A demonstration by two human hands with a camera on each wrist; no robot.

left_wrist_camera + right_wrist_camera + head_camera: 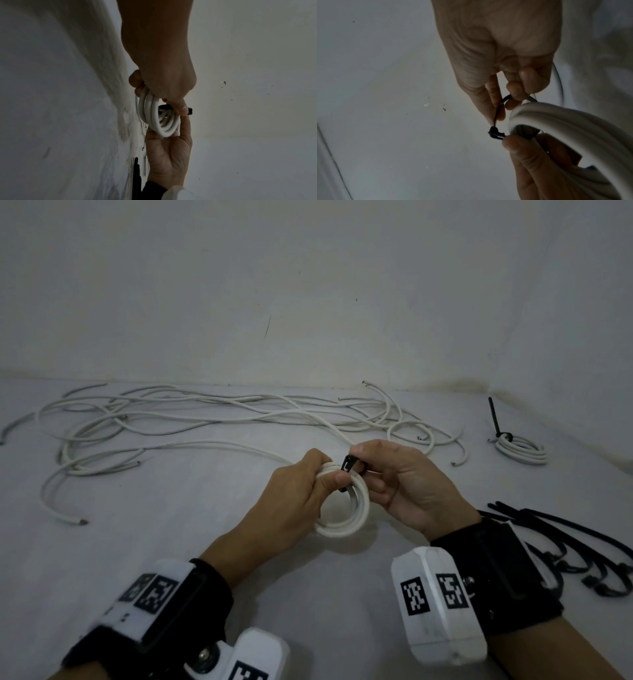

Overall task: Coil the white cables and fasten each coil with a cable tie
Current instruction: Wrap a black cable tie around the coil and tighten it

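A small white cable coil (pixel 346 510) hangs above the table's middle, held up between both hands. My left hand (pixel 310 486) grips the coil's top, its thumb pressing on the coil beside a black cable tie (pixel 348 468). The tie loops round the coil's strands. My right hand (pixel 383 474) pinches the tie's strap just above its head. In the right wrist view the black cable tie (pixel 496 125) bends from the right fingers (pixel 494 102) down to the left thumb (pixel 518 147), beside the coil (pixel 556 121). The left wrist view shows the coil (pixel 157 119) under my left hand.
Loose white cables (pixel 205 422) sprawl across the back of the white table (pixel 171 542). A finished coil with a black tie (pixel 520 450) lies at the far right. Several spare black cable ties (pixel 575 546) lie at the right, behind my right wrist.
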